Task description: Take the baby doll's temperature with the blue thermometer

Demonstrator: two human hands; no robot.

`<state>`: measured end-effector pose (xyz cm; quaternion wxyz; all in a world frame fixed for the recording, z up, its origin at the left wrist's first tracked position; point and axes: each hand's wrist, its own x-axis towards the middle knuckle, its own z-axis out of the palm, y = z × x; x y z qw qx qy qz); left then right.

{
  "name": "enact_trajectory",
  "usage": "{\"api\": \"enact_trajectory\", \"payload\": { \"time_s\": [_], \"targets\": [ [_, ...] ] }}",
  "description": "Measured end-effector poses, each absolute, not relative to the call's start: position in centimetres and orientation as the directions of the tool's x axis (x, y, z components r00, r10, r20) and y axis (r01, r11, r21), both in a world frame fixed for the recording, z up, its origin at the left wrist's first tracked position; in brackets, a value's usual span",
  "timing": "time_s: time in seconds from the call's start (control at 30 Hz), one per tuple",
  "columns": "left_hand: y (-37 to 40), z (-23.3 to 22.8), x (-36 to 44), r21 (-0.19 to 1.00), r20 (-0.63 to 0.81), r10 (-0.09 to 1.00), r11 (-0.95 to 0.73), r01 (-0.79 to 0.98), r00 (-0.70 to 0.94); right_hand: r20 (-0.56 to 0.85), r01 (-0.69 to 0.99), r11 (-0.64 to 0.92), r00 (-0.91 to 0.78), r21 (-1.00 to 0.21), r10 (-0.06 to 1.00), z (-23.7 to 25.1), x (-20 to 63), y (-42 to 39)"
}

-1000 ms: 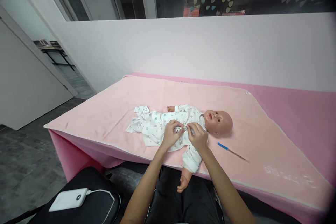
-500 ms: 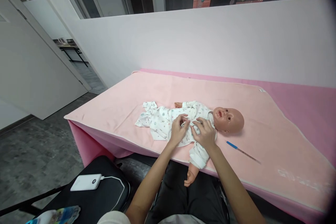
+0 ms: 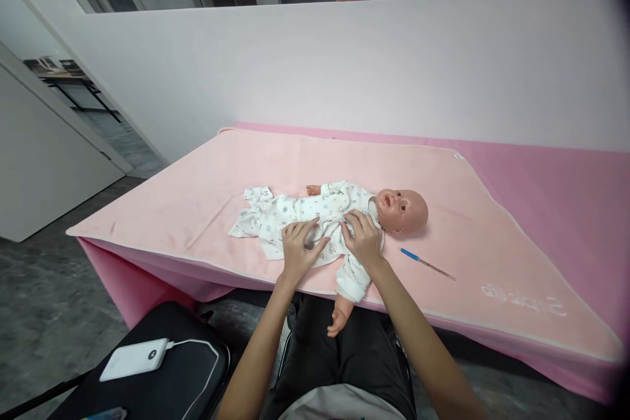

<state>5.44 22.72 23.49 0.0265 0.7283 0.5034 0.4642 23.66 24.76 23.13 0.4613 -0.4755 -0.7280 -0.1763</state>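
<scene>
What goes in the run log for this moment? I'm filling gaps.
left hand: flat on doll's romper | right hand: on romper chest | baby doll: supine on pink blanket | thermometer: beside head

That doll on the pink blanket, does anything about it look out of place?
Yes. The baby doll lies close to the near edge of the pink blanket, and its near arm hangs off the edge. The romper's leg end lies flat; no feet show. Both hands, left and right, rest on its chest.
</scene>
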Motion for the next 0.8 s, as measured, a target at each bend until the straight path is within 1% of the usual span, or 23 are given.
{"api": "enact_trajectory", "payload": {
  "time_s": [0.07,0.1,0.2,0.27,0.37,0.47,0.63,0.8],
  "targets": [
    [22.8,23.5,5.8,0.463,0.65,0.756,-0.481,0.745,0.084,0.852,0.865,0.489,-0.166,-0.116,0.496,23.3,23.5,24.6],
    [22.8,23.4,5.9,0.462,0.65,0.756,-0.473,0.75,0.076,0.857,0.86,0.505,-0.206,-0.072,0.473,23.5,23.3,24.6],
    [22.9,23.2,6.0,0.535,0.655,0.756,-0.454,0.713,-0.01,0.829,0.799,0.599,-0.372,0.057,0.418,24.4,22.2,24.7],
    [23.0,23.1,5.8,0.586,0.663,0.744,-0.449,0.674,-0.08,0.793,0.765,0.638,-0.441,0.088,0.42,24.8,21.2,24.9],
    [23.0,23.0,5.6,0.608,0.665,0.733,-0.422,0.673,-0.142,0.76,0.78,0.624,-0.438,0.056,0.479,24.8,20.1,25.1],
    [23.0,23.0,5.6,0.591,0.651,0.746,-0.385,0.709,-0.138,0.743,0.783,0.622,-0.414,-0.004,0.526,24.4,20.0,25.1],
    [22.9,23.2,5.6,0.57,0.644,0.758,-0.385,0.726,-0.103,0.768,0.7,0.712,-0.426,-0.055,0.478,24.0,20.6,24.8],
    [22.6,23.6,5.6,0.552,0.622,0.783,-0.43,0.714,-0.009,0.814,0.674,0.728,-0.347,-0.13,0.466,23.8,20.8,24.9]
  ]
}}
